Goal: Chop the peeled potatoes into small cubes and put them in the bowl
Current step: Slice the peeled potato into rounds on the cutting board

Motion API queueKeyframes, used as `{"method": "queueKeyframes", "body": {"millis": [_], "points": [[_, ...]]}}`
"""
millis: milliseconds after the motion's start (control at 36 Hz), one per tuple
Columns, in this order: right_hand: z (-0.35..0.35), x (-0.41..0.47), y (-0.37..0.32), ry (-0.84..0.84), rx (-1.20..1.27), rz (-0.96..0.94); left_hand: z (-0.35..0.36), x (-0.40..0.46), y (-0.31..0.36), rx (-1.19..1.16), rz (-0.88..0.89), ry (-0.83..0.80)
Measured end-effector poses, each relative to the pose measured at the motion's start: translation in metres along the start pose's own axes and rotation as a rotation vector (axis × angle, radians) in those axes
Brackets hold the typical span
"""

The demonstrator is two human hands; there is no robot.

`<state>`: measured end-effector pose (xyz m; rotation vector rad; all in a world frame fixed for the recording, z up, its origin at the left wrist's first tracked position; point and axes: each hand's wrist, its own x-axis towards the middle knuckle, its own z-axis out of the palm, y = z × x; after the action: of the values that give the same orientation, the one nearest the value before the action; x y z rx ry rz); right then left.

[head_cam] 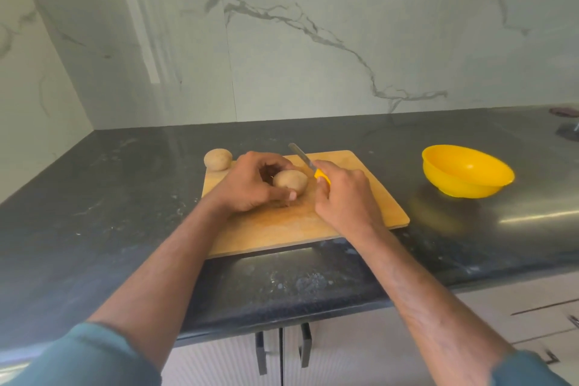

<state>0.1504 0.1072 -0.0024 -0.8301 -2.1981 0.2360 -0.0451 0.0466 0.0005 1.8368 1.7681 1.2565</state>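
A whole pale potato (291,181) lies on the wooden cutting board (369,197), and my left hand (253,185) grips it from the left, thumb at its front. My right hand (343,197) holds a knife (302,157) by its yellow handle, just right of the potato. The blade points up and away to the far left, above the board and clear of the potato. A second whole potato (217,159) sits at the board's far left corner. The yellow bowl (466,171) stands empty on the counter to the right of the board.
The dark stone counter (125,197) runs to a marble wall behind and at the left. A dark object (567,131) lies at the far right edge. Cabinet doors with handles (282,351) are below the counter's front edge.
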Motion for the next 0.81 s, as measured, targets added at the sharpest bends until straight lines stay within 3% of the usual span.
{"method": "queueKeyframes", "body": {"millis": [306, 806], "points": [[-0.0022, -0.0088, 0.0051, 0.023, 0.03, 0.027, 0.0014, 0.0046, -0.0027, 0.09, -0.003, 0.079], [0.003, -0.0076, -0.0012, -0.064, -0.023, 0.01, 0.004, 0.005, -0.0012, 0.178, 0.103, 0.069]]}}
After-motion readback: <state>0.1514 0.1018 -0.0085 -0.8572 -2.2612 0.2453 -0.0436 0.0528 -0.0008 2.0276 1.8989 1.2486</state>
